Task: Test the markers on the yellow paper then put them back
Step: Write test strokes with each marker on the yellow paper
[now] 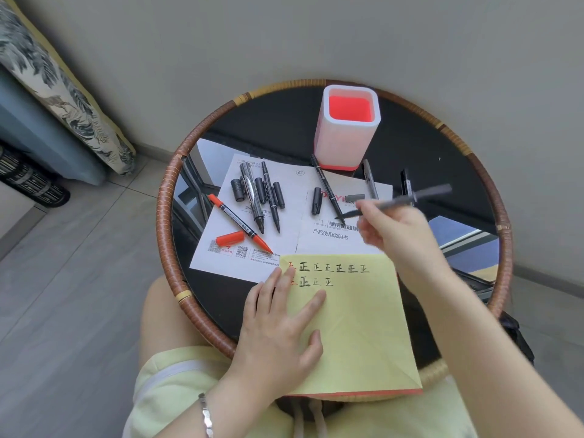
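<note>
The yellow paper (357, 327) lies at the near edge of the round table, with two rows of test marks along its top. My left hand (278, 324) presses flat on its left part. My right hand (395, 235) holds a thin black marker (407, 199) above the white sheets, tip pointing left; it is blurred. Several uncapped markers lie on the white sheets: a red one (238, 224), a thick black one (251, 197), two thin black ones (271, 197) (327, 188), with loose caps beside them. The pink pen holder (346, 134) stands behind, empty as far as I see.
The round table (164, 216) has a dark glass top and a woven raised rim. White printed sheets (284, 245) lie under the markers. Two more markers (370, 180) (406, 183) lie right of the holder. A wall is close behind; a curtain (63, 90) hangs at the left.
</note>
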Tool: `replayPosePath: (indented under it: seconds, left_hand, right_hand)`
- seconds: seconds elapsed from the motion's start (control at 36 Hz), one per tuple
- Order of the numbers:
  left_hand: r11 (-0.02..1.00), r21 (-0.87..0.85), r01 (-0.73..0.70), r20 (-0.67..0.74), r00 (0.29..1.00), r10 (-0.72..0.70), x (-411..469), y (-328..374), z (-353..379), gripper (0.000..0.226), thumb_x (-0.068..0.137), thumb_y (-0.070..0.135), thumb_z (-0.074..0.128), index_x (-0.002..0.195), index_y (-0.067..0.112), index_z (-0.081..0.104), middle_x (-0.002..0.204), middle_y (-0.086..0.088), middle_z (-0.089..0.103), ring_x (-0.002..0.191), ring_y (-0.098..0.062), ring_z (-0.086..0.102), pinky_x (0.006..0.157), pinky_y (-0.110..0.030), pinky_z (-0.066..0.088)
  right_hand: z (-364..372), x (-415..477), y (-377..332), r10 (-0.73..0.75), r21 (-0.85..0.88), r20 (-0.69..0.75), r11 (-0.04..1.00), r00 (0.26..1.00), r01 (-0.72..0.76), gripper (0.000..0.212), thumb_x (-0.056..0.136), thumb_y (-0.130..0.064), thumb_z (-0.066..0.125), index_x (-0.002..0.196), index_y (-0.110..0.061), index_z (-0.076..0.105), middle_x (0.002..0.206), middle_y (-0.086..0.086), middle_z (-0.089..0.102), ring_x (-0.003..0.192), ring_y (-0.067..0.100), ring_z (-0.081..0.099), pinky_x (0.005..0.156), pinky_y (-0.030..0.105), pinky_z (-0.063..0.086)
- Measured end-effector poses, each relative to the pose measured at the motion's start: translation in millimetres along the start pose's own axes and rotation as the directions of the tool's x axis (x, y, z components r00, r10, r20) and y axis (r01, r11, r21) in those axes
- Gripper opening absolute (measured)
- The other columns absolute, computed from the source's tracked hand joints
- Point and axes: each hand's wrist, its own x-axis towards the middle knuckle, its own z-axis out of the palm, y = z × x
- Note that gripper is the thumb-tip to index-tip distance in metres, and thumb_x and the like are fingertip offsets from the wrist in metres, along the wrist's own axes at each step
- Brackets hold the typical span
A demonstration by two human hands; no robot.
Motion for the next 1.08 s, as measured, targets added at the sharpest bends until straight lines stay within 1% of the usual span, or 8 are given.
replayPosePath:
  seconds: [0.17, 0.28, 0.5, 0.61, 0.69, 0.89, 0.97, 1.08]
  left_hand:
    - [1.0, 0.0, 0.0, -0.004, 1.0, 0.0, -0.4, -0.2, 0.3, 0.049, 0.071, 0.043, 0.047, 0.118, 0.035, 0.058, 0.131, -0.017, 0.053, 0.127, -0.03, 0.035, 0.103, -0.043, 0.023]
    - [1.0, 0.003, 0.002, -0.006, 1.0, -0.002, -0.3, 0.2, 0.6, 0.05, 0.07, 0.043, 0.048, 0.119, 0.036, 0.054, 0.131, -0.017, 0.053, 0.126, -0.03, 0.035, 0.102, -0.043, 0.023]
    - [1.0, -0.001, -0.005, -0.004, 1.0, 0.005, -0.2, -0.4, 0.5, 0.049, 0.069, 0.044, 0.048, 0.116, 0.036, 0.056, 0.13, -0.017, 0.054, 0.126, -0.029, 0.036, 0.102, -0.042, 0.024]
    - [1.0, 0.002, -0.008, -0.003, 1.0, 0.008, 0.4, -0.8, 1.6, 0.049, 0.069, 0.043, 0.049, 0.117, 0.036, 0.057, 0.131, -0.017, 0.053, 0.126, -0.03, 0.036, 0.103, -0.042, 0.023]
    - [1.0, 0.007, -0.007, -0.002, 1.0, 0.007, 0.0, -0.9, 1.2, 0.049, 0.069, 0.043, 0.049, 0.116, 0.036, 0.059, 0.131, -0.017, 0.053, 0.126, -0.03, 0.036, 0.103, -0.042, 0.022]
    - [1.0, 0.028, -0.004, 0.005, 1.0, 0.004, -0.4, -0.4, 0.6, 0.049, 0.07, 0.043, 0.048, 0.117, 0.035, 0.06, 0.13, -0.017, 0.054, 0.125, -0.03, 0.036, 0.102, -0.043, 0.024]
    - [1.0, 0.027, -0.001, 0.005, 1.0, 0.001, -0.4, -0.2, 0.5, 0.049, 0.07, 0.043, 0.049, 0.117, 0.035, 0.061, 0.13, -0.017, 0.054, 0.125, -0.03, 0.036, 0.102, -0.043, 0.024]
    - [1.0, 0.028, -0.005, 0.003, 1.0, 0.005, 0.8, -0.3, 0.7, 0.049, 0.069, 0.043, 0.048, 0.115, 0.034, 0.062, 0.129, -0.018, 0.055, 0.125, -0.03, 0.037, 0.101, -0.043, 0.025]
  right_hand:
    - [23.3, 34.6, -31.7, 0.013, -0.573, 0.192, 0.813, 0.981, 0.101, 0.033, 0.09, -0.035, 0.052, 0.076, -0.007, 0.063, 0.062, 0.002, 0.058, 0.051, 0.01, 0.05, 0.049, 0.022, 0.038]
    - [52.5, 57.4, -17.7, -0.011, -0.717, 0.231, 0.674, 0.973, 0.178, 0.054, 0.085, -0.037, 0.061, 0.047, -0.012, 0.031, 0.047, 0.004, 0.035, 0.045, 0.02, 0.031, 0.045, 0.027, 0.022]
    - [68.6, 62.7, 4.2, -0.222, -0.73, 0.095, 0.647, 0.97, 0.22, 0.051, 0.088, -0.04, 0.055, 0.056, 0.0, 0.05, 0.052, 0.009, 0.044, 0.052, 0.026, 0.041, 0.05, 0.029, 0.03]
    - [52.3, 63.3, 9.3, -0.276, -0.74, 0.017, 0.643, 0.961, 0.198, 0.018, 0.089, -0.016, 0.051, 0.086, -0.005, 0.065, 0.088, 0.013, 0.066, 0.083, 0.031, 0.059, 0.069, 0.034, 0.047]
    - [39.1, 67.8, 12.5, -0.229, -0.781, -0.014, 0.611, 0.973, 0.133, 0.025, 0.088, -0.007, 0.048, 0.111, -0.008, 0.058, 0.111, 0.012, 0.059, 0.103, 0.031, 0.054, 0.078, 0.033, 0.042]
    - [40.0, 68.2, 11.9, -0.154, -0.807, -0.014, 0.586, 0.988, 0.08, 0.023, 0.084, 0.0, 0.047, 0.104, 0.0, 0.059, 0.105, 0.017, 0.063, 0.096, 0.033, 0.058, 0.075, 0.037, 0.049]
    - [36.8, 64.8, 6.0, -0.119, -0.738, -0.013, 0.671, 0.993, 0.071, 0.026, 0.086, -0.003, 0.05, 0.109, 0.007, 0.057, 0.104, 0.021, 0.064, 0.096, 0.036, 0.06, 0.08, 0.04, 0.052]
    - [23.4, 43.1, -3.4, -0.202, -0.572, -0.01, 0.804, 0.979, 0.16, 0.019, 0.087, -0.009, 0.05, 0.1, -0.008, 0.064, 0.068, 0.003, 0.057, 0.061, 0.017, 0.052, 0.052, 0.012, 0.04]
